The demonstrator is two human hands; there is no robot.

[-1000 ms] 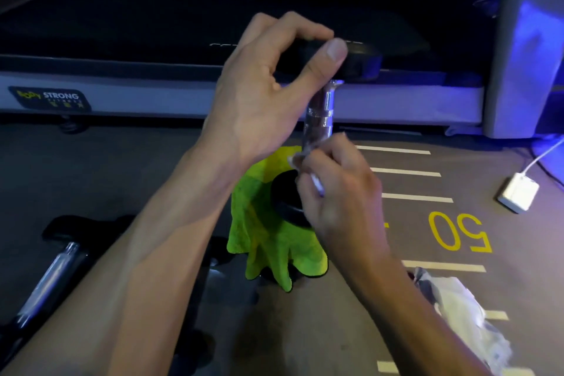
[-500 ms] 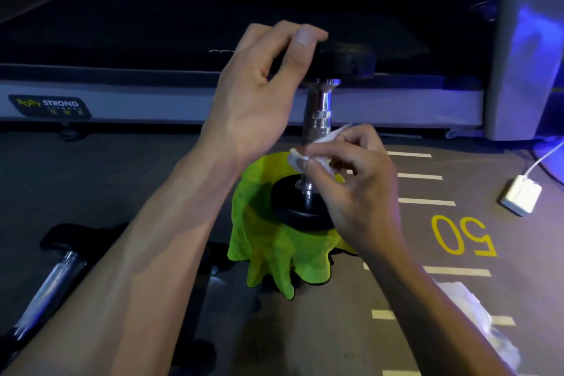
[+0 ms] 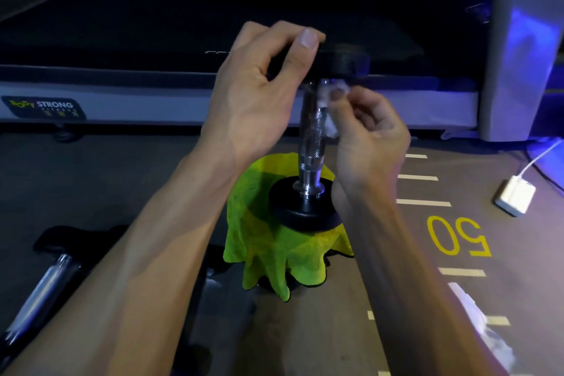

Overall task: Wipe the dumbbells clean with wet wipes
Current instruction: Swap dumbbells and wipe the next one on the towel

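Observation:
A dumbbell [image 3: 310, 143] with a chrome handle and black end plates stands upright on a lime-green cloth [image 3: 268, 241]. My left hand [image 3: 259, 101] grips its top plate between thumb and fingers. My right hand [image 3: 369, 137] pinches a small white wet wipe [image 3: 331, 101] against the upper part of the chrome handle, just under the top plate. The bottom plate rests on the cloth, partly hidden by my right wrist.
A second dumbbell [image 3: 45, 281] lies on the floor at the lower left. A treadmill [image 3: 152, 94] runs across the back. A white charger box [image 3: 515, 197] with a cable sits at the right, and crumpled white wipes [image 3: 488, 333] lie at the lower right.
My right hand has slid the wipe up the chrome handle, from near the bottom plate to just under the top plate. My left hand keeps hold of the top plate.

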